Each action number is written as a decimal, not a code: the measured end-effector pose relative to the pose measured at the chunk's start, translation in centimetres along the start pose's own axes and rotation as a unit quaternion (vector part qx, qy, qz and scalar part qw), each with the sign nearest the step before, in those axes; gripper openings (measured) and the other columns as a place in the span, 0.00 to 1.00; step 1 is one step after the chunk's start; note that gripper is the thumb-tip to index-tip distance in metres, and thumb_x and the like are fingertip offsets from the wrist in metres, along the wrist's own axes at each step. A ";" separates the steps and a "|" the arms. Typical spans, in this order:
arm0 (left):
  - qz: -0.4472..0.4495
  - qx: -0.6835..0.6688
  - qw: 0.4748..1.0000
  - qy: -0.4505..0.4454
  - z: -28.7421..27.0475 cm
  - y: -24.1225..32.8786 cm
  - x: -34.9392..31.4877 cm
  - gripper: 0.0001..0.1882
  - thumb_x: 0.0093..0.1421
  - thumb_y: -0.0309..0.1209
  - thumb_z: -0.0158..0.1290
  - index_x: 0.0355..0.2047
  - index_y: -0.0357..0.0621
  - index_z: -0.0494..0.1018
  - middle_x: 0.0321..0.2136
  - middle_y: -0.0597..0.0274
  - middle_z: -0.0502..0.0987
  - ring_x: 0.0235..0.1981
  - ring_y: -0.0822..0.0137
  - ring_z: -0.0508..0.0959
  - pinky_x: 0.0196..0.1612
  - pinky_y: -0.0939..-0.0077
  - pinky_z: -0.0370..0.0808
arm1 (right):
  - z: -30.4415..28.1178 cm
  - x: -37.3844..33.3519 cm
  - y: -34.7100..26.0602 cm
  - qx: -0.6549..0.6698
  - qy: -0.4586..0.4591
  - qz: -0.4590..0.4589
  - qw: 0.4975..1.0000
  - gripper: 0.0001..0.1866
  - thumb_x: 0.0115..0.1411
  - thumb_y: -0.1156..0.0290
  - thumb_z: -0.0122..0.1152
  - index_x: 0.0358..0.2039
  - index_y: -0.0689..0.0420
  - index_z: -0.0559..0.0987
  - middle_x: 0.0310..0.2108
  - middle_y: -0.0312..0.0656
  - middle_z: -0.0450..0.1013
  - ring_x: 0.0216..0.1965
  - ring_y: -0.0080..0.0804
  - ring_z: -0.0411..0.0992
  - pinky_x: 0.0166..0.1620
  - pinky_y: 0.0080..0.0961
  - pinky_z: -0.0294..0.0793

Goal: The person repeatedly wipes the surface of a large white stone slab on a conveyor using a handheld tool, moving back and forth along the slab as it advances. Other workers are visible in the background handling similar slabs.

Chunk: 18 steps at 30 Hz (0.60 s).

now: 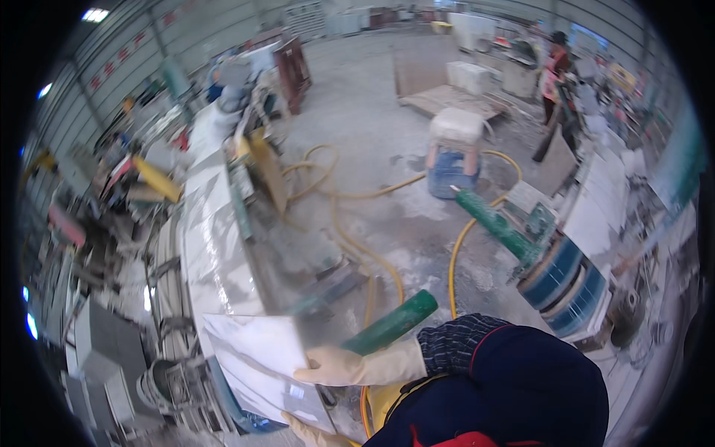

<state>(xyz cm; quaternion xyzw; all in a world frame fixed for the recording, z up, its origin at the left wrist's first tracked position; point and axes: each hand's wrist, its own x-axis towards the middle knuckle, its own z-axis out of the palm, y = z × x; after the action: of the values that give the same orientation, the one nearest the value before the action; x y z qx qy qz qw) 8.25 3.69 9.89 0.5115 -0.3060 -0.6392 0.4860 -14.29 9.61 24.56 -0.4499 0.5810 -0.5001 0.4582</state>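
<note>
A white stone slab (257, 361) with faint grey veining lies at a tilt at the near end of a work line on my left. My right hand (331, 365), in a cream rubber glove, grips the slab's right edge, thumb on the top face. Lower down, my left hand (305, 430), gloved alike, holds the slab's near edge; part of it falls outside the picture. A green cylinder (395, 320) shows just beyond my right wrist. Beneath the slab a blue curved part (257, 423) peeks out.
Long white veined pieces (216, 238) line the work line ahead. Yellow hose (452, 276) loops across the wet floor. A blue stool with a pale cushion (454, 149) stands ahead. On the right is a green-armed machine with blue drums (562, 287); farther off, another person (551, 78) stands.
</note>
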 end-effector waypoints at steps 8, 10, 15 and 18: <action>0.049 0.041 0.974 -0.219 17.2 3.8 -5.5 0.30 0.63 0.40 0.58 0.58 0.32 0.65 0.48 0.47 0.76 0.44 0.56 0.79 0.46 0.64 0.78 | -11.1 -7.4 5.7 0.599 0.074 0.049 0.796 0.23 0.64 0.71 0.60 0.58 0.64 0.71 0.55 0.49 0.73 0.54 0.42 0.73 0.58 0.40 0.74; 0.051 0.131 0.946 -0.292 21.1 2.6 -5.7 0.29 0.64 0.38 0.56 0.60 0.34 0.64 0.49 0.49 0.76 0.44 0.56 0.78 0.46 0.62 0.78 | -13.1 -10.1 7.3 0.600 0.183 0.025 0.778 0.22 0.65 0.72 0.58 0.58 0.65 0.71 0.55 0.49 0.73 0.53 0.41 0.74 0.56 0.38 0.75; -0.078 0.248 0.833 -0.488 28.8 -5.0 -10.6 0.27 0.62 0.36 0.59 0.56 0.31 0.69 0.47 0.51 0.78 0.42 0.59 0.80 0.45 0.66 0.77 | -15.0 -23.7 9.2 0.522 0.353 0.010 0.777 0.21 0.64 0.77 0.58 0.58 0.64 0.72 0.53 0.49 0.75 0.51 0.35 0.75 0.54 0.32 0.75; -0.092 0.353 0.733 -0.574 33.5 -10.1 -15.5 0.25 0.63 0.34 0.57 0.56 0.32 0.69 0.46 0.53 0.78 0.41 0.60 0.80 0.43 0.68 0.78 | -13.4 -32.6 5.8 0.317 0.444 0.026 0.838 0.21 0.64 0.77 0.57 0.58 0.63 0.72 0.53 0.49 0.75 0.51 0.34 0.75 0.54 0.29 0.74</action>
<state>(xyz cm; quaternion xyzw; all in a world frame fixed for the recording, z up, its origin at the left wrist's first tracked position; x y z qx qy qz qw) -26.66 18.05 16.13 0.2078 -0.6818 -0.6989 -0.0589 -22.11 44.37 22.56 0.0058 0.5436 -0.7907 0.2814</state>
